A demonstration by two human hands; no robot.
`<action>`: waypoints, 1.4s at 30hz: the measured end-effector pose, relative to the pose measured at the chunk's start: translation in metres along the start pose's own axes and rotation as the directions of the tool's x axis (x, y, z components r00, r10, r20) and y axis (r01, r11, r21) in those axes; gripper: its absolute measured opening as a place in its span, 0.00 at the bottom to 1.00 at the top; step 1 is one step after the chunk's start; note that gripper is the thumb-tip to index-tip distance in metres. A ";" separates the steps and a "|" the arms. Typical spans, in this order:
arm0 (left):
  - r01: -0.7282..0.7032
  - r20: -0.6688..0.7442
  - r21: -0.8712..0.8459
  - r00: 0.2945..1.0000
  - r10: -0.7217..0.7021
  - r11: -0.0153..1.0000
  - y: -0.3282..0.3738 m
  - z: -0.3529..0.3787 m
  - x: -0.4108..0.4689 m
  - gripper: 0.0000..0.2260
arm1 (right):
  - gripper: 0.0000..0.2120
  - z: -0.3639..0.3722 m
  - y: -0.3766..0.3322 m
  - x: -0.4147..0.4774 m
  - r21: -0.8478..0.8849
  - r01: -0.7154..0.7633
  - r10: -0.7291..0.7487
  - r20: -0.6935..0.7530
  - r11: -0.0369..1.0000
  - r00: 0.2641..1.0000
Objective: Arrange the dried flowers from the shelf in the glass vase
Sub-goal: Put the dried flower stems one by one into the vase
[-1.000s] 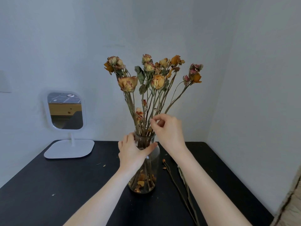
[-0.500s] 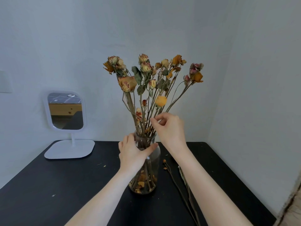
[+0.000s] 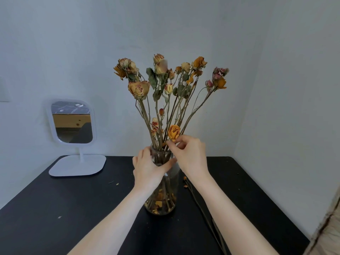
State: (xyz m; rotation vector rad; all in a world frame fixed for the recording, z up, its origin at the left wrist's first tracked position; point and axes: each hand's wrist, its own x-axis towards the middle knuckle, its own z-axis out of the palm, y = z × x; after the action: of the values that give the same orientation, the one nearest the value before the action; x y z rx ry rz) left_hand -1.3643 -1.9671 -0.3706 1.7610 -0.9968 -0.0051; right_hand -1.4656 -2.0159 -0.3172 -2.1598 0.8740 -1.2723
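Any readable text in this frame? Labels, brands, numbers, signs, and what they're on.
No readable text anywhere in the head view.
glass vase: plain glass, no label or mark visible.
mirror: white frame and base are blank; the reflection shows no writing.
wall plate: cut off by the left edge, and the part that shows is blank.
dried flowers: no tag or band.
table: bare black top with only scattered petal bits.

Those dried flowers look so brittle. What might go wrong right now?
The right hand pinches the stem just under the orange rose, low among the other stems; a tug might snap its head off or shed petals, like the flakes already in the glass vase. The left hand grips only the vase's neck, so a sideways pull could tip it.
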 end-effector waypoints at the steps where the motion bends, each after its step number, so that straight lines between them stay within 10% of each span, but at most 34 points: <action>1: 0.000 -0.002 -0.002 1.000 0.000 1.000 0.000 0.000 0.000 0.36 | 0.07 0.001 0.001 0.000 -0.003 0.002 -0.002 0.000 1.000 1.000; 14: -0.010 -0.041 -0.022 0.999 0.009 1.000 -0.008 0.004 0.000 0.36 | 0.04 -0.035 0.052 -0.018 -0.013 -0.258 0.259 0.043 0.966 0.965; 23: -0.002 -0.037 0.015 0.999 0.003 1.000 -0.011 0.009 0.002 0.39 | 0.15 -0.051 0.142 -0.054 -0.529 -0.545 0.743 0.295 0.651 0.601; 42: -0.008 -0.061 0.010 0.998 0.008 1.000 -0.014 0.010 0.002 0.41 | 0.10 -0.036 0.152 -0.048 -0.452 -0.572 0.719 0.295 0.685 0.629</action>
State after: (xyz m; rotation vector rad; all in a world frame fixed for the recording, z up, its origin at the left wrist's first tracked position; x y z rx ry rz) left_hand -1.3589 -1.9749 -0.3854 1.7557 -0.9616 0.0580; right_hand -1.5576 -2.0871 -0.4324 -1.9115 1.5406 -0.2408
